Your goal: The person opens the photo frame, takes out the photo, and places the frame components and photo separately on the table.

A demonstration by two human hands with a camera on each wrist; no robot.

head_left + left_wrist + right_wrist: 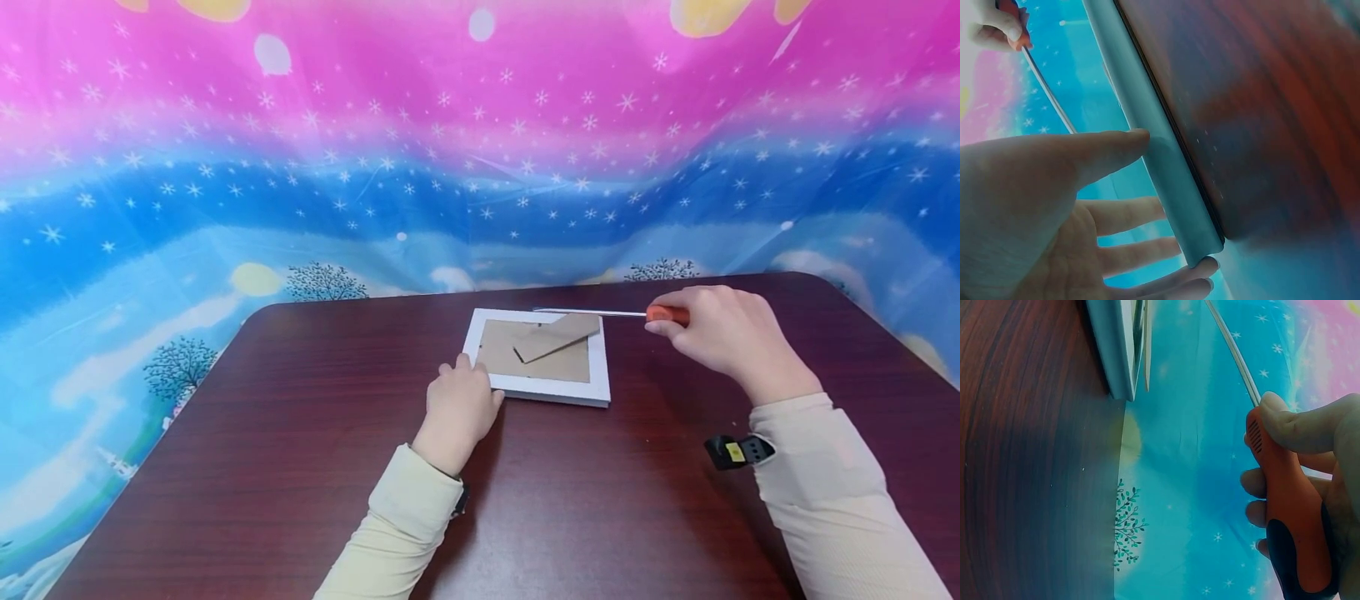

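A white picture frame (555, 390) lies face down on the table, its brown backing board (498, 337) upward. A brown stand flap (558, 337) sits slantwise across the board. My left hand (461, 404) holds the frame's near left corner; in the left wrist view the thumb presses the frame's side (1166, 156) and the fingers reach round it. My right hand (723, 337) grips a screwdriver (1291, 506) by its orange and black handle. Its long metal shaft (615, 313) points left above the frame's far edge. Whether the tip touches anything I cannot tell.
The dark reddish wooden table (300, 467) has rounded far corners. Behind it hangs a pink and blue cloth (420, 200) with snowflakes and trees. A black device with a yellow mark (733, 452) is strapped at the right wrist.
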